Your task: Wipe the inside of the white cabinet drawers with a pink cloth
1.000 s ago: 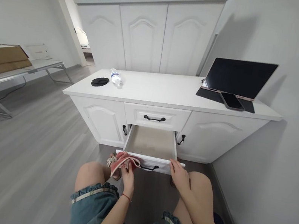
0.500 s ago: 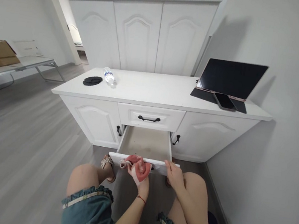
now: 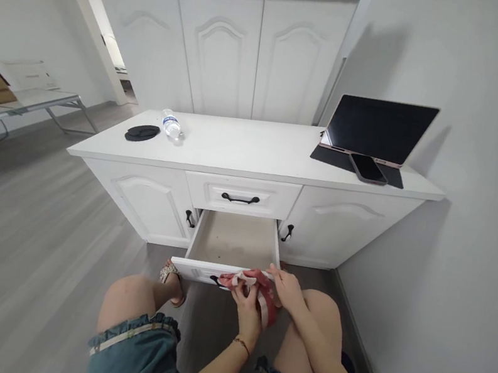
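A red and white cloth (image 3: 266,294) is bunched in my left hand (image 3: 249,313), whose fingers are wrapped round it. The cloth lies against the right part of the front of a pulled-out white drawer (image 3: 191,270). My right hand (image 3: 288,288) grips the top edge of that drawer front at its right end, fingertips close beside the cloth; its thumb side is partly hidden. The drawer's pale bottom shows a few small dark specks. Its black handle (image 3: 216,280) is half covered by the cloth.
Above is a closed drawer (image 3: 241,195) between two cupboard doors. On the cabinet top (image 3: 235,152) stand a laptop (image 3: 378,128), a phone (image 3: 367,169), a plastic bottle (image 3: 172,126) lying down and a black flat object (image 3: 142,133). A wall (image 3: 472,249) rises at right.
My left hand has moved the cloth rightward along the drawer front, from its middle towards my right hand. More of the black handle's left end shows. My right hand stays at the drawer's right end.
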Tool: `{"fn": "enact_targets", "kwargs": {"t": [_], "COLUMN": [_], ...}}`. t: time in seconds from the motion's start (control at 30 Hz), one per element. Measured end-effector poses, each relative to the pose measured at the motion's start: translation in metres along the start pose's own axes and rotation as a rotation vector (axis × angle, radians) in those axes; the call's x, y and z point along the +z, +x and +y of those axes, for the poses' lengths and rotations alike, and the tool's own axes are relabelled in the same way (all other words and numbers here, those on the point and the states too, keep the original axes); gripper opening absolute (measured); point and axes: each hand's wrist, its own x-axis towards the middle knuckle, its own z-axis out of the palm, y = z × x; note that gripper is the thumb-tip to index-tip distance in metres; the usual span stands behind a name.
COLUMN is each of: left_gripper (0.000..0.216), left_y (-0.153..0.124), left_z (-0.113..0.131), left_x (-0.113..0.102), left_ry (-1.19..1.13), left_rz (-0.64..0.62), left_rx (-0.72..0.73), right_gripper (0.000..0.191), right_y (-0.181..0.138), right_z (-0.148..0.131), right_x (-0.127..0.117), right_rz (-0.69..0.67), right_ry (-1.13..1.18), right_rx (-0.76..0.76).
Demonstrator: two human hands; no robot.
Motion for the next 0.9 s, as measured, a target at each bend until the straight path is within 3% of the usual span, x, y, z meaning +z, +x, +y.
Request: {"fn": "enact_targets", "kwargs": {"t": [0.07,0.13,0.3,0.47,0.73,0.9], "left_gripper": [0.046,0.042,0.036,0.043,0.046,0.052], "left_y": [-0.002,-0.003,0.005,0.016,0.010,0.012], "left_z": [0.000,0.000,0.003,-0.007,-0.045,-0.072], "left_x": [0.005,0.011,0.024,0.022,0.024,0.004], "left_ry": [0.179,0.281,0.365,0.419,0.433,0.482], "left_rz": [0.068,0.053,-0.163,-0.374,-0.449,-0.473], "left_rx": [0.050,0.148,0.423,0.624,0.391,0.303], "right_gripper": [0.066,0.066,0.061,0.056,0.055,0.055], "right_y": [0.005,0.009,0.014,0.013,0.012,0.010], "right_z": [-0.003,-0.005,-0.006,-0.010,-0.008,-0.003], "right_x": [-0.007,-0.010,-0.007,-0.010,-0.006,-0.002], "right_rz": [-0.039,-0.051,-0.025,-0.065,-0.057,-0.033], "right_ry": [-0.080,-0.153,-0.252,-0.355,-0.345,-0.353], "right_rx": [0.002,-0.013,-0.112,-0.158,-0.150,-0.183]}}
